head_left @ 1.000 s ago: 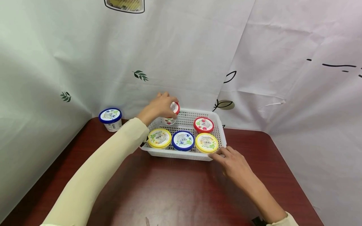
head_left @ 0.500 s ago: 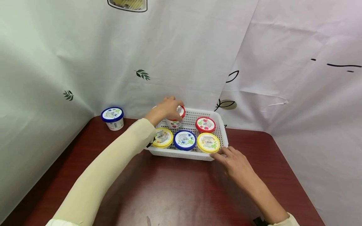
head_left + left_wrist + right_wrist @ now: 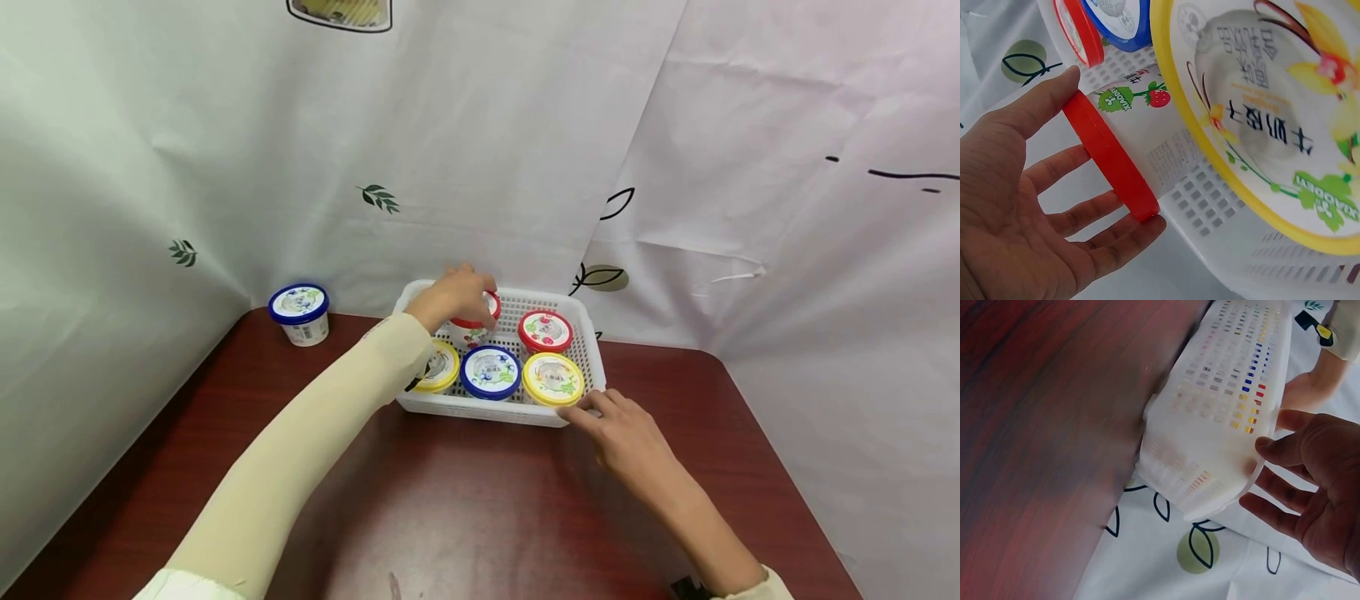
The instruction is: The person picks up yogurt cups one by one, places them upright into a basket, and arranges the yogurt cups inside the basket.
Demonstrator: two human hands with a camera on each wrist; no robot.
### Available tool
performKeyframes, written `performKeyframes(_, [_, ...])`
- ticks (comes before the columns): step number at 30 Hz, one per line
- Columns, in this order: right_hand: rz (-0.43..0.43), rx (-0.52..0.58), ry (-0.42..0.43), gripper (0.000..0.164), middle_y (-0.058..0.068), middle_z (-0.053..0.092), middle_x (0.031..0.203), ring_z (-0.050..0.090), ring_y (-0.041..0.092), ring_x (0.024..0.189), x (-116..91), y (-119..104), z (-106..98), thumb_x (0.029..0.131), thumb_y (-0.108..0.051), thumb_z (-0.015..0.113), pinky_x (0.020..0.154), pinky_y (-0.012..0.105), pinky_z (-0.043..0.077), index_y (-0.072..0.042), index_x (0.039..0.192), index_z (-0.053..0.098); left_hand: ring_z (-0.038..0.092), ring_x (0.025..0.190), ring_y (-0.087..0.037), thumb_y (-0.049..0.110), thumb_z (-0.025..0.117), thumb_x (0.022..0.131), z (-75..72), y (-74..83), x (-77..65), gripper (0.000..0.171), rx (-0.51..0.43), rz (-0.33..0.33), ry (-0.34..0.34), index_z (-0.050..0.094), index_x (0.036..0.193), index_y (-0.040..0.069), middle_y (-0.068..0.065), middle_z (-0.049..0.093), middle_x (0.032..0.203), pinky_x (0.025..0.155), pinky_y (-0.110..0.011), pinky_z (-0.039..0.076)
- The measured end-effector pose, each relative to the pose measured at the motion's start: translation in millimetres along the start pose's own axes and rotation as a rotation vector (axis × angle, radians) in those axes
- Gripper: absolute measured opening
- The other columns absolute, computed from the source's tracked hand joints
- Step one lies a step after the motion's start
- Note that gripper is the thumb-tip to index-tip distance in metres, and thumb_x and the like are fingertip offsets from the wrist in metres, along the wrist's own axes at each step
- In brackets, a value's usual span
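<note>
In the head view my left hand reaches into a white plastic basket. It grips a red-lidded tub at the basket's back left. The left wrist view shows the thumb and fingers spread around the rim of the red lid, with strawberries printed on the tub's side. My right hand holds the basket's front right corner; in the right wrist view its thumb and fingers lie at the rim. Also in the basket are a second red-lidded tub, a blue-lidded tub and two yellow-lidded tubs, one at right, one at left.
Another blue-lidded tub stands outside the basket, at the back left of the dark red-brown table. A pale printed curtain hangs right behind the basket and along both sides.
My left hand has moved right and lower with the red-lidded tub, bringing it down into the basket's back left. The right hand keeps its place at the corner.
</note>
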State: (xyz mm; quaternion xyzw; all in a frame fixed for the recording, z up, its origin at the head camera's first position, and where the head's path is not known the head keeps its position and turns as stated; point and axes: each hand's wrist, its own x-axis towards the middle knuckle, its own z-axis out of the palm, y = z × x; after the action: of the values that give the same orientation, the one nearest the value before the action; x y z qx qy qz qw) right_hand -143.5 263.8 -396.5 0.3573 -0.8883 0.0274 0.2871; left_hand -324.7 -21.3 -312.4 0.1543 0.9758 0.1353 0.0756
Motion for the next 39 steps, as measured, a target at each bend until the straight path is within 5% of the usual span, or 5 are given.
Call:
performKeyframes(18, [0.002, 0.011, -0.001, 0.066, -0.002, 0.074, 0.102, 0.065, 0.021, 0.089, -1, 0, -1, 0.069, 0.017, 0.083, 0.07, 0.038, 0.057, -0.026, 0.119, 0.083, 0.047, 0.149, -0.039, 0.038, 0.088, 0.097, 12.2, 20.5, -1.7, 0.074, 0.006, -0.066, -0.089, 0.059, 0.163, 0.018, -0.018, 0.052, 0.164, 0.12, -0.059, 0.054])
performKeyframes(29, [-0.004, 0.019, -0.002, 0.065, -0.003, 0.073, 0.102, 0.066, 0.021, 0.09, 1, 0, 0, 0.069, 0.016, 0.083, 0.071, 0.038, 0.057, -0.026, 0.119, 0.083, 0.05, 0.152, -0.039, 0.042, 0.086, 0.1, 11.3, 17.5, 0.8, 0.074, 0.002, -0.108, -0.154, 0.057, 0.164, 0.018, -0.015, 0.053, 0.165, 0.123, -0.055, 0.051])
performKeyframes(39, [0.007, 0.014, -0.022, 0.069, -0.002, 0.074, 0.104, 0.066, 0.021, 0.091, 0, 0, -2, 0.066, 0.016, 0.085, 0.071, 0.039, 0.058, -0.026, 0.121, 0.083, 0.039, 0.166, -0.043, 0.05, 0.08, 0.104, 12.6, 21.6, 5.6, 0.076, 0.066, -0.076, -0.167, 0.053, 0.169, 0.019, -0.016, 0.047, 0.175, 0.131, -0.057, 0.043])
